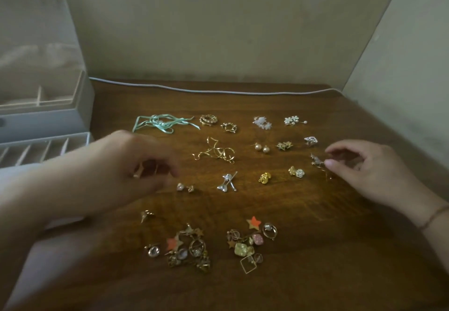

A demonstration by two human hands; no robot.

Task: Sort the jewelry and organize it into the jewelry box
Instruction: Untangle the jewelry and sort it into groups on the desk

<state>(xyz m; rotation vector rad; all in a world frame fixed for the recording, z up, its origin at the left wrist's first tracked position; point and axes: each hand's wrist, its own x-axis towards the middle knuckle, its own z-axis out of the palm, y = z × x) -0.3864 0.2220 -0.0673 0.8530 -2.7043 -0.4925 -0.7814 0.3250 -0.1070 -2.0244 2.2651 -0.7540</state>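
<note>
Sorted earring pairs lie in rows on the wooden table [279, 106]: a mint ribbon piece [160, 124], gold hoops [208, 119], gold hooks [215, 152], pearl studs [262, 147] and flower studs [292, 120]. Two unsorted heaps [189, 250] [250, 245] lie near me. My left hand [128, 164] is blurred and curled over small gold pieces [139, 172]; whether it grips them is unclear. My right hand [359, 169] hovers with loosely curled fingers, its thumb tip beside a star earring [318, 162] on the table. The grey jewelry box [83, 106] stands at the left.
The box's lid [36, 31] is raised, and its divided drawer [46, 147] is pulled out toward my left arm. A white cable [218, 91] runs along the table's back edge. Walls close the back and right sides.
</note>
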